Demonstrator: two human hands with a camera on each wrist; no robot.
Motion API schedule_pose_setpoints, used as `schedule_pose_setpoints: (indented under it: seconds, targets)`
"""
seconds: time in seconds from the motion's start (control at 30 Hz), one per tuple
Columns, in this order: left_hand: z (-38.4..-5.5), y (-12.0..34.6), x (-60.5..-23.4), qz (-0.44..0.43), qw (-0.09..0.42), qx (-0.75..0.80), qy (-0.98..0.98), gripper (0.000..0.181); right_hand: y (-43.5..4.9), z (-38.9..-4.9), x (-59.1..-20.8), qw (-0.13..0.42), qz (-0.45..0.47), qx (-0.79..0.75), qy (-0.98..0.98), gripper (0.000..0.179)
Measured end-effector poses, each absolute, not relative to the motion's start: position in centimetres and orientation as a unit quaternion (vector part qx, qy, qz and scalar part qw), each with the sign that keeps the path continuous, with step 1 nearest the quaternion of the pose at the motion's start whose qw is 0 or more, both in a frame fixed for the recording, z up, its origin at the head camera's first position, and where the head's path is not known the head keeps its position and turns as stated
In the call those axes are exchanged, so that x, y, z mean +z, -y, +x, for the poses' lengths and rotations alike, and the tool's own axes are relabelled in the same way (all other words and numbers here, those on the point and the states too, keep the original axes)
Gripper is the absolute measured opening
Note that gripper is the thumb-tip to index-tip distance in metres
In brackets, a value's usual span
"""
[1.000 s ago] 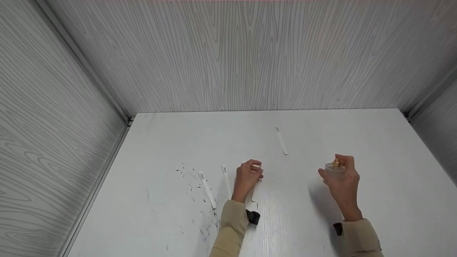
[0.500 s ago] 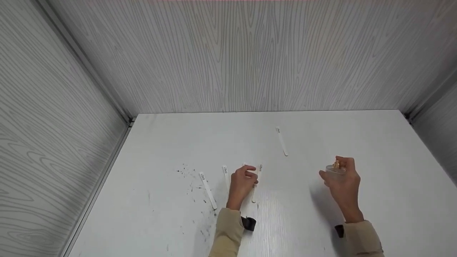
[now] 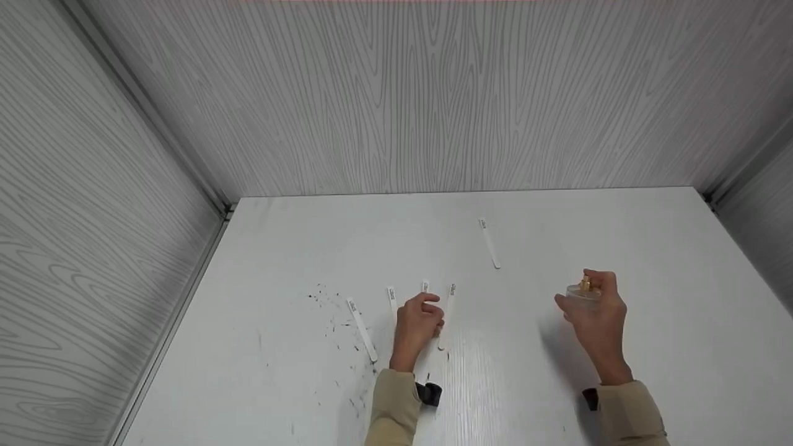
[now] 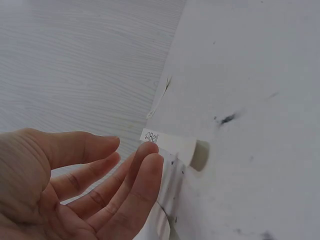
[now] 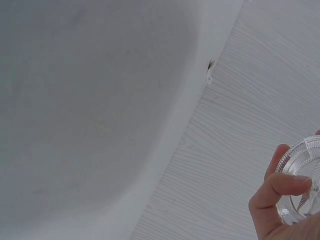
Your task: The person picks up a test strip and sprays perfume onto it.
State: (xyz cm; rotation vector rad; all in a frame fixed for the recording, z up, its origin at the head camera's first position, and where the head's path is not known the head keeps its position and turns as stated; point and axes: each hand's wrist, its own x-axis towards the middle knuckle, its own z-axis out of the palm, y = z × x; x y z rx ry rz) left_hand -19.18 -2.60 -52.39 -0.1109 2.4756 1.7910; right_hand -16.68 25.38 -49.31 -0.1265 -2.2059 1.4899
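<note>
My right hand (image 3: 598, 319) grips a clear round glass perfume bottle (image 3: 581, 299) above the right side of the table, index finger at its gold spray top (image 3: 585, 283). In the right wrist view, the thumb lies across the ridged glass (image 5: 295, 210). My left hand (image 3: 418, 325) is over the white paper test strips, fingers loosely bent. In the left wrist view, thumb and fingertips stand apart with nothing between them, in front of a strip (image 4: 167, 142) printed "Bell". One strip (image 3: 425, 285) shows only its printed end past that hand; another (image 3: 447, 316) lies just right of it.
Two more strips, one (image 3: 392, 296) partly hidden by the left hand and one (image 3: 362, 329) further left, lie on the white table (image 3: 279, 248). A single strip (image 3: 489, 243) lies farther back. Dark specks mark the tabletop at left. Wood-grain panels (image 3: 384, 99) enclose the back and sides.
My left hand has drawn back left and toward me, uncovering the rightmost near strip and the printed end of the one beside it. The right hand with the perfume bottle has barely moved.
</note>
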Motion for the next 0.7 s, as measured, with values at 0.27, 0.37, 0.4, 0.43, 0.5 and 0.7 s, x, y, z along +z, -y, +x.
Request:
schedule_pose_setpoints:
  seconds: [0.27,0.37,0.4,0.43,0.5,0.7]
  targets:
    - [-18.82,3.08,-52.54,-0.038,0.047,0.583,-0.810,0.027,-25.19,-16.60,-48.96,0.232,-0.048,0.542,0.806,0.055]
    - [-18.71,3.21,-52.73,-0.031,0.050,0.584,-0.810,0.028,-25.17,-16.61,-48.94,0.237,-0.046,0.540,0.806,0.055]
    - [-18.66,3.22,-52.77,-0.030,0.052,0.584,-0.809,0.028,-25.18,-16.61,-48.95,0.239,-0.046,0.540,0.806,0.055]
    - [-18.63,3.25,-52.82,-0.029,0.053,0.583,-0.810,0.027,-25.18,-16.61,-48.95,0.239,-0.046,0.541,0.805,0.055]
    - [-18.58,3.26,-52.92,-0.029,0.054,0.581,-0.811,0.027,-25.22,-16.59,-48.97,0.240,-0.046,0.541,0.805,0.055]
    - [-18.42,3.07,-52.95,-0.033,0.054,0.577,-0.814,0.027,-25.29,-16.56,-49.01,0.231,-0.051,0.542,0.806,0.055]
